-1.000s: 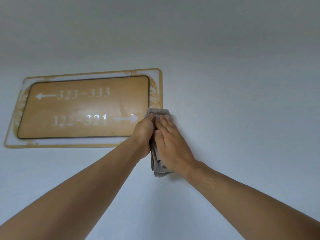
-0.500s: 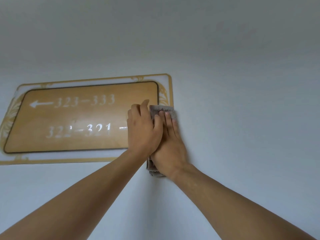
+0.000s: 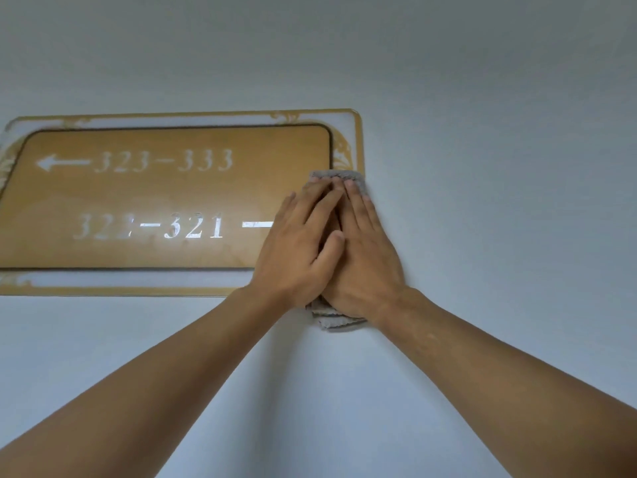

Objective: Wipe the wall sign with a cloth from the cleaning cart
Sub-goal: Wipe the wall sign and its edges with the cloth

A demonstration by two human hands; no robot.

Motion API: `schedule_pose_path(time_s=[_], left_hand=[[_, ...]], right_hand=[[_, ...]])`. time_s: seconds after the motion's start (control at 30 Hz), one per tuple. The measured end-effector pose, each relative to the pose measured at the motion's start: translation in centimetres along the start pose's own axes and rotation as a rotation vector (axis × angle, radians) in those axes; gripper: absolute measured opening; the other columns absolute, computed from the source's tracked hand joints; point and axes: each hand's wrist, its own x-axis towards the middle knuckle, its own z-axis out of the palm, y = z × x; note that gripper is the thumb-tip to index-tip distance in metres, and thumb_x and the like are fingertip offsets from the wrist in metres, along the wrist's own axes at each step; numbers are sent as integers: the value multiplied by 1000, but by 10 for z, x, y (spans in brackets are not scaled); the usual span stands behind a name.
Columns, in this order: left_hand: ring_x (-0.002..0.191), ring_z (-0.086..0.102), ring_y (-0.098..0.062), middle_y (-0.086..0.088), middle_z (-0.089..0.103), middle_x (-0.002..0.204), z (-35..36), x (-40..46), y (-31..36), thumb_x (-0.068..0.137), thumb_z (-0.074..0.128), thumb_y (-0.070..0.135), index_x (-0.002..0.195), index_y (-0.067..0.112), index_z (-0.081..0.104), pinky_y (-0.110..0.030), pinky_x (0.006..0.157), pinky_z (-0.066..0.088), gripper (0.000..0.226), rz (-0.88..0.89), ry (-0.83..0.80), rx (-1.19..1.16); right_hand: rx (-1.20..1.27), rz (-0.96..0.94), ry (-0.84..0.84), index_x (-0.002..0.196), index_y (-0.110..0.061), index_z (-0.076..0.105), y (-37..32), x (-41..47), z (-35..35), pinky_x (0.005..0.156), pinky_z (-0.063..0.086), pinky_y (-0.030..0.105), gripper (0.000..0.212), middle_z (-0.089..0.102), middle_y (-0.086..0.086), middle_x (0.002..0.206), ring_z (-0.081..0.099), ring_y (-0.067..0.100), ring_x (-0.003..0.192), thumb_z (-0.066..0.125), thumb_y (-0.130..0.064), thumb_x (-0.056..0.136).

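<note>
Both hands lie flat, fingers straight: the left hand (image 3: 299,250) has opened from the curled fist of a second ago and overlaps the right hand (image 3: 364,257), together pressing the cloth (image 3: 339,175) onto the sign (image 3: 165,198). That suggests firmer wiping. The cloth is under the palms at the sign's lower right corner, spilling onto the wall (image 3: 482,167).

the sign (image 3: 165,198) is golden tan with silvery white numbers and arrows, a dark line round the panel, and a pale border with gold scrollwork. the cloth (image 3: 337,175) is grey. the wall (image 3: 482,167) is pale bluish white.
</note>
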Motion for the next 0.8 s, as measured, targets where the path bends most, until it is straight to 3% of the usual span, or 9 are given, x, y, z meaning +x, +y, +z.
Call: schedule_pose_path(time_s=[0.13,0.23,0.4,0.53,0.8], left_hand=[[150,21,-22,-11,28,161,-17,-7,-34,96,35,30,151,7,37,-43,122,18,59,-172,70,107],[151,18,-23,-11,28,161,-28,-4,-45,92,32,35,150,13,38,-46,123,14,62,-132,56,275],[153,9,-22,-8,19,165,-50,2,-73,90,28,40,152,20,32,-46,124,7,66,-180,44,412],[153,8,-21,-9,19,165,-53,-8,-94,92,25,42,153,20,30,-44,124,5,64,-285,47,414],[151,17,-19,-6,29,162,-49,-10,-101,89,33,40,147,20,42,-42,124,9,61,-274,122,374]], right_hand=[[-89,42,-15,155,-2,9,10,15,5,122,6,45,77,4,19,163,-2,28,151,23,-51,97],[-181,6,-41,156,-5,3,21,37,2,122,0,42,78,-1,16,164,-6,26,151,24,-52,97],[-146,114,-49,157,-11,-1,44,93,-6,121,-8,37,75,-7,9,165,-12,21,150,28,-48,98],[-90,127,-26,157,-16,-3,52,116,-3,120,-9,34,76,-9,4,165,-14,17,150,29,-49,97],[-85,147,-67,157,-25,-6,65,160,-5,120,-7,35,63,-12,1,165,-15,16,149,21,-44,103]])
